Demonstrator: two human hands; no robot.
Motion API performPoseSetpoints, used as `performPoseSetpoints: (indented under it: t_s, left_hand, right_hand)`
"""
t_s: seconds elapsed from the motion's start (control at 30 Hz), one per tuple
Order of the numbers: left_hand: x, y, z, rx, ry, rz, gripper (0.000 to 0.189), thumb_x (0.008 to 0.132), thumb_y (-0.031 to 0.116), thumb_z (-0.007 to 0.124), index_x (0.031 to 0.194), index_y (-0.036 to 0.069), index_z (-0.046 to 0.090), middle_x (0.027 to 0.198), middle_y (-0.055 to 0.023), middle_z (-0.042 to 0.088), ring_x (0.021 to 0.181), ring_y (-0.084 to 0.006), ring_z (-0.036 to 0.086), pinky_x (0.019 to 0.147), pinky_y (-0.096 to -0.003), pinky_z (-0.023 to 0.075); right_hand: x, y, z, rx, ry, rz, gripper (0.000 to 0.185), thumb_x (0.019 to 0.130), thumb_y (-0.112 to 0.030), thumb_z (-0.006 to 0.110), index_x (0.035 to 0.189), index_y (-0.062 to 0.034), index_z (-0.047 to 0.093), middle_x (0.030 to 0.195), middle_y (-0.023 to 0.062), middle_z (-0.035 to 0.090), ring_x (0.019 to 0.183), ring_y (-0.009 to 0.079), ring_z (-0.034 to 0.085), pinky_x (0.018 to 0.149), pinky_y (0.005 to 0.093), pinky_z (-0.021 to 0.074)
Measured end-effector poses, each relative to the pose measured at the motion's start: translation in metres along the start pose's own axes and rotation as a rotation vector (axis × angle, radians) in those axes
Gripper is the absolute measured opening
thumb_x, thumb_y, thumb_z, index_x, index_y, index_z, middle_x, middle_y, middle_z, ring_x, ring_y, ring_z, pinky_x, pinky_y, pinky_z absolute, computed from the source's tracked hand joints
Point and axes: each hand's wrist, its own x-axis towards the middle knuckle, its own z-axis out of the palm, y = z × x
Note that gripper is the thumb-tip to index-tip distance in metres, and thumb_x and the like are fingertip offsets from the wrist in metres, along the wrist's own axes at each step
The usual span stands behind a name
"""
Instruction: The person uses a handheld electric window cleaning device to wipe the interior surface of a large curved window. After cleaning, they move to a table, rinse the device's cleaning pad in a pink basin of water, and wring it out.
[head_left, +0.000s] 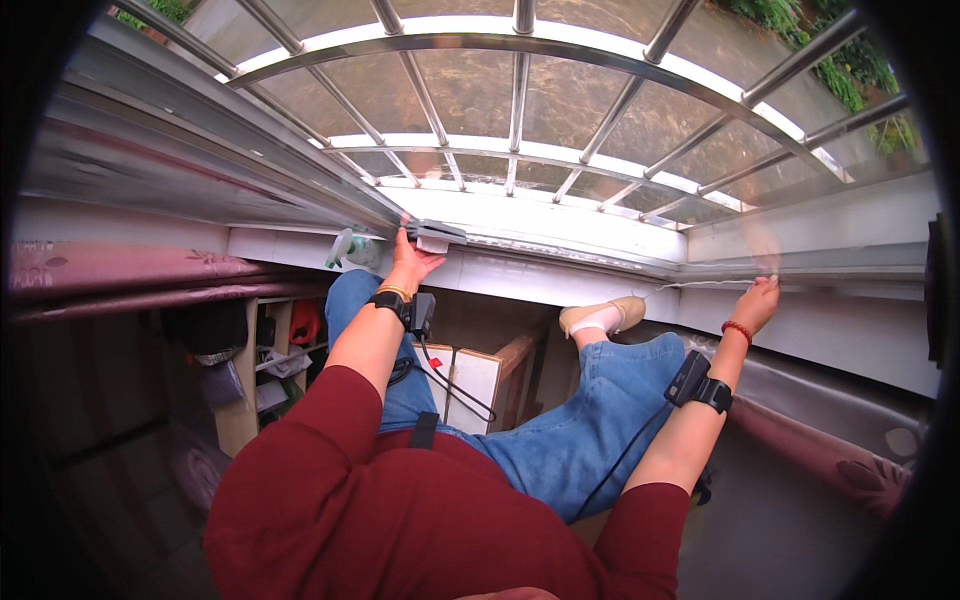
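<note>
My left hand (416, 262) is at the lower end of the window frame's upright edge, its palm turned up and fingers under a grey and white tool (435, 234), which looks like a window-cleaning wiper. Whether the hand grips the tool or only supports it is hard to tell. My right hand (757, 300), with a red bead bracelet, pinches the end of a thin white cord (705, 283) near the right side of the window. The cord runs left above the sill, towards my shoe. A spray bottle (360, 250) with a green trigger head stands on the sill left of my left hand.
Metal security bars (519, 90) curve outside the window. My shoe (602, 316) rests at the white sill (510, 280). Below are a white-topped wooden stool (476, 375) and a shelf (236, 412) with bags. Pink curtains (135, 274) hang at both sides. Black cables trail from both wrist devices.
</note>
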Motion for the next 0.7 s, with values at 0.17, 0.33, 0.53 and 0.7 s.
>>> performPoseSetpoints:
  t_s: [0.17,0.33,0.53,0.7]
  left_hand:
    - [0.003,0.003,0.0,-0.002,-0.045,-0.038,0.055,0.088,0.048,0.032,0.124,0.006,0.036,0.123,-0.0197,0.042,0.113,-0.0403,0.041,0.091,-0.0564,0.0342]
    - [0.004,-0.01,0.008,-0.033,0.023,0.078,0.049,0.089,0.045,0.033,0.121,0.009,0.039,0.119,-0.0149,0.046,0.109,-0.0369,0.045,0.089,-0.0544,0.0372]
    - [0.008,-0.035,0.016,-0.103,0.111,0.295,0.037,0.089,0.04,0.037,0.11,0.01,0.041,0.109,-0.0105,0.047,0.094,-0.0306,0.051,0.079,-0.0487,0.0467]
    - [0.006,-0.038,0.012,0.017,0.102,0.442,0.031,0.089,0.034,0.037,0.106,0.009,0.04,0.105,-0.01,0.046,0.09,-0.0281,0.051,0.077,-0.0468,0.0483]
  right_hand:
    - [-0.002,-0.001,0.001,-0.008,0.035,-0.045,0.038,0.092,-0.028,0.035,0.076,0.0017,0.053,0.067,0.012,0.057,0.059,0.0235,0.053,0.058,0.0331,0.0441]
    - [-0.003,-0.003,0.002,0.023,0.037,-0.034,0.038,0.092,-0.027,0.035,0.076,0.0015,0.053,0.065,0.0115,0.057,0.059,0.0236,0.054,0.058,0.0335,0.0443]
    - [-0.002,-0.004,0.002,-0.013,0.041,-0.053,0.037,0.092,-0.026,0.034,0.076,0.001,0.053,0.067,0.0125,0.058,0.059,0.0251,0.055,0.058,0.0346,0.0446]
    - [-0.002,-0.001,0.003,-0.006,0.041,-0.044,0.036,0.092,-0.025,0.033,0.077,0.0004,0.054,0.068,0.0127,0.058,0.061,0.0257,0.056,0.058,0.0348,0.0447]
